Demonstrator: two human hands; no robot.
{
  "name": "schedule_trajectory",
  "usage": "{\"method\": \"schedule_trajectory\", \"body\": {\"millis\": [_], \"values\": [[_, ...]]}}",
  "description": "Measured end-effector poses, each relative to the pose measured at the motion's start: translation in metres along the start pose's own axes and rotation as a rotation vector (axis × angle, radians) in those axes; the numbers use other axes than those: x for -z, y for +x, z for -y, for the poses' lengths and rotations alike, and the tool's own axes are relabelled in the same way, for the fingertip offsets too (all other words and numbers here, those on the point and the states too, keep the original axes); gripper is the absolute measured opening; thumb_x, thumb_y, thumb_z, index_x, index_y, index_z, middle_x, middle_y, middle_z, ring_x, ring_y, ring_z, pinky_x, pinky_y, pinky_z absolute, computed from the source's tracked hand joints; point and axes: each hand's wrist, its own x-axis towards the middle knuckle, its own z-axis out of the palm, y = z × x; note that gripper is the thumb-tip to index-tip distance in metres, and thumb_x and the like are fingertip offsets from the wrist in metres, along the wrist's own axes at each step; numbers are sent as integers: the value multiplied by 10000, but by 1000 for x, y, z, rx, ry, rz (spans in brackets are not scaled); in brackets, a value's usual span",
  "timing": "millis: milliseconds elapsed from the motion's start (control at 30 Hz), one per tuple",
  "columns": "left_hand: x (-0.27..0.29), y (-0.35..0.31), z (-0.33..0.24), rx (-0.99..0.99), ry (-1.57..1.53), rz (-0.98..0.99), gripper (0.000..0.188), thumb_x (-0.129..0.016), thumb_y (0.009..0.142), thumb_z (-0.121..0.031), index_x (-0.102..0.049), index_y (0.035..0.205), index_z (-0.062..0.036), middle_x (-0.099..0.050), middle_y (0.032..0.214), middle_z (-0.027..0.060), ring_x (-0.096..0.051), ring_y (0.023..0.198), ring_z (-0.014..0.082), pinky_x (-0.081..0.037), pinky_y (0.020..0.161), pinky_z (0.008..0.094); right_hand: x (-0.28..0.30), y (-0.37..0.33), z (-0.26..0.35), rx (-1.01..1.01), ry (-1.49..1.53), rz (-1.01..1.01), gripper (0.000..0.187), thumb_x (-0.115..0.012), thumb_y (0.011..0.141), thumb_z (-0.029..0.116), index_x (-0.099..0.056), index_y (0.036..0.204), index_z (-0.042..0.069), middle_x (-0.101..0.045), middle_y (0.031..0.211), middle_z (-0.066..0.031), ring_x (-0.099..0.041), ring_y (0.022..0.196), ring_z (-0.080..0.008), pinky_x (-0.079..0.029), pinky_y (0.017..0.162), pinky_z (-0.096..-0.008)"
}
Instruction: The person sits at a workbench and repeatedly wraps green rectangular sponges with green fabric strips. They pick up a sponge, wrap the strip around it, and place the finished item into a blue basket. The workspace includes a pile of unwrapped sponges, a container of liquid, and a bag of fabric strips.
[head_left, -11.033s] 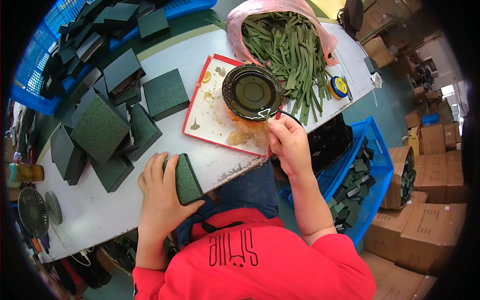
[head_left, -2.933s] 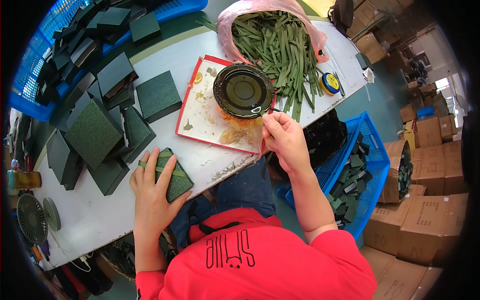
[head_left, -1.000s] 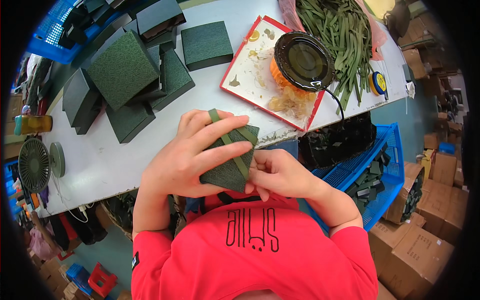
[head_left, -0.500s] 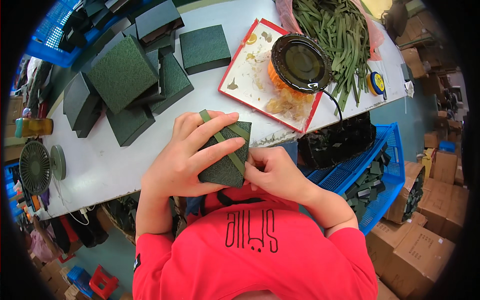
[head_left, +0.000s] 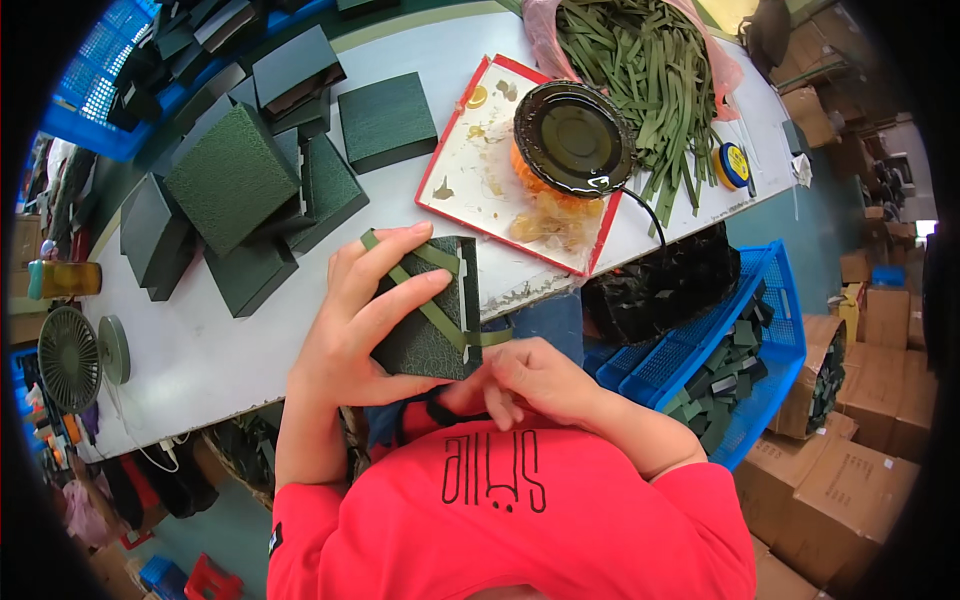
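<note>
A small dark green textured box (head_left: 419, 346) rests in my left hand (head_left: 345, 335), tilted near the table's front edge. My left fingers lie across its top and the thumb is along its lower side. A flat olive-green ribbon (head_left: 436, 316) crosses the box in two bands, and one end sticks out past the right edge. My right hand (head_left: 540, 378) is just below that end, beside the box's lower right corner. Its fingers are loosely curled and partly apart, and I see nothing held in them.
Larger green boxes (head_left: 232, 180) are heaped at the left of the white table (head_left: 240, 350). A dark round pot (head_left: 575, 138) stands on a stained red-edged board (head_left: 470, 170). Behind it lies a pile of green ribbons (head_left: 640, 70). A blue crate (head_left: 790, 300) of small green pieces stands at right.
The box has tipped and shifted left with my left hand, showing its right side. My right hand has drawn down from that edge, and a ribbon end now sticks out there.
</note>
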Motion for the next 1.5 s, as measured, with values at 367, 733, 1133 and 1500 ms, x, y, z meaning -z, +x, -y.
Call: {"method": "schedule_trajectory", "body": {"millis": [367, 733, 1133, 1500], "values": [[13, -23, 1, 118, 121, 86, 818, -923, 566, -311, -626, 1283, -52, -512, 1472, 249, -515, 1263, 453, -360, 1075, 545, 36, -21, 12, 519, 602, -605, 387, -528, 1084, 234, -529, 1389, -5, -705, 1167, -125, -654, 744, -84, -574, 659, -229], [20, -33, 5, 164, 178, 140, 870, -923, 570, -354, -597, 1319, -53, -481, 1508, 244, -491, 1280, 444, -353, 1079, 537, 52, -21, 20, 715, 461, -626, 205, -561, 1072, 222, -568, 1141, 29, -696, 916, -98, -600, 621, -99, -476, 517, -226], [-2, -12, -5, 81, 132, 178, 825, -928, 583, -304, -612, 1306, -63, -492, 1489, 214, -482, 1277, 452, -367, 1070, 544, 68, -8, 59, 575, -47, -692, 254, -607, 1055, 275, -651, 986, 35, -501, 652, 41, -340, 480, -16, -240, 428, -212], [-5, -11, -8, 109, 125, 197, 820, -936, 569, -269, -616, 1298, -74, -505, 1477, 211, -493, 1261, 454, -380, 1060, 546, 69, 8, 63, 522, -14, -741, 260, -651, 1026, 269, -662, 904, 39, -450, 619, 81, -308, 473, -2, -209, 432, -207]]}}
